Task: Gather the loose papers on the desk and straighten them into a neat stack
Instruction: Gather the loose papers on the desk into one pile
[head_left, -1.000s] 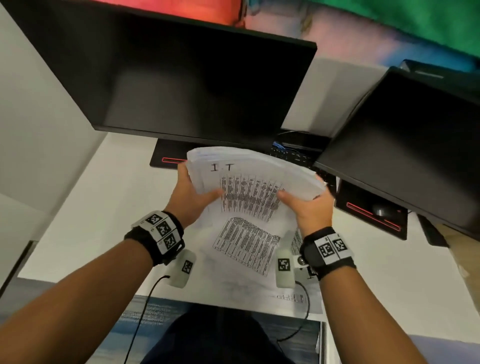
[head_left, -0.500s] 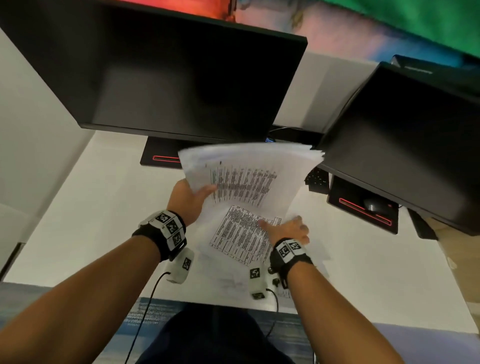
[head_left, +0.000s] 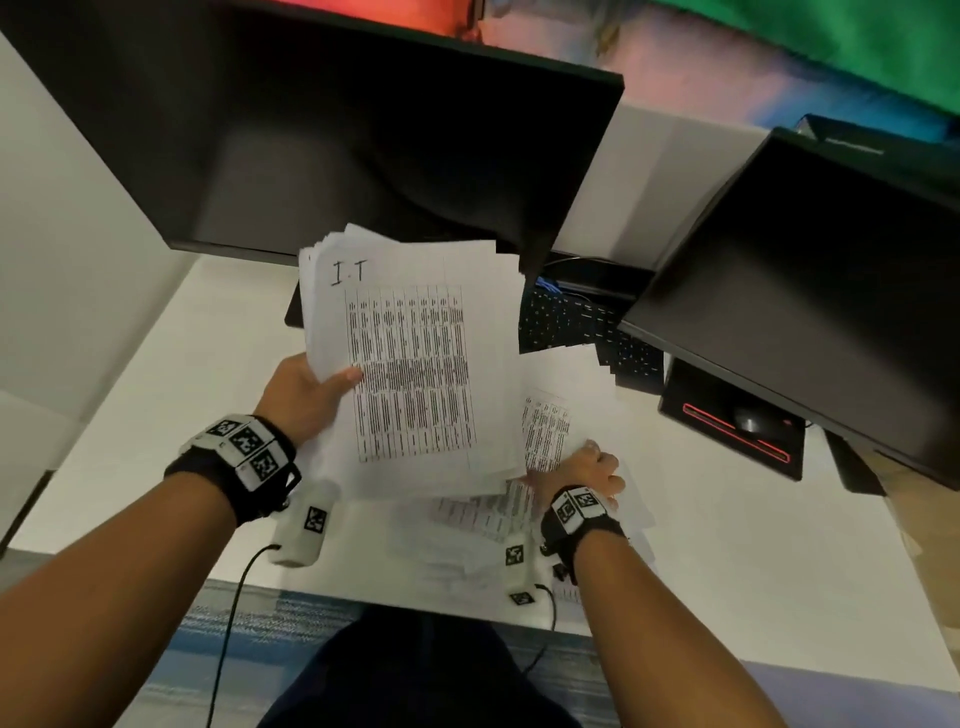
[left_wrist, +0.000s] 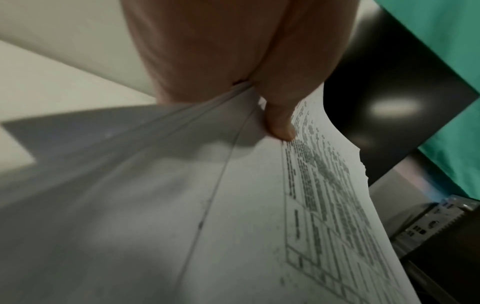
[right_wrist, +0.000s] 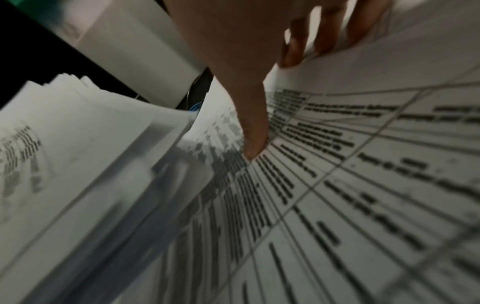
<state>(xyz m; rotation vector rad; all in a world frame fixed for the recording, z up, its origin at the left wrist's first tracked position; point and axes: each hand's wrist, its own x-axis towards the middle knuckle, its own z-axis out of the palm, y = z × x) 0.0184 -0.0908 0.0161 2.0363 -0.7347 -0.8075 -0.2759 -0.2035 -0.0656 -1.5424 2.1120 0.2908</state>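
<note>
Gripping a sheaf of papers (head_left: 415, 364) at its left edge, thumb on top, left hand (head_left: 298, 395) holds it raised above the tabletop (head_left: 156, 405). Right hand (head_left: 587, 470) pinches a loose sheet (head_left: 566, 395) lying on the tabletop, thumb over, fingers curled under its edge.

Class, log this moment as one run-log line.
left hand: grips white printed paper stack | right hand: pinches loose printed sheet on white desk

White papers (head_left: 415, 364) carry black printed tables; the counter (head_left: 156, 415) is white, both monitors (head_left: 363, 130) black, wristbands (head_left: 244, 452) black-and-white checkered.
</note>
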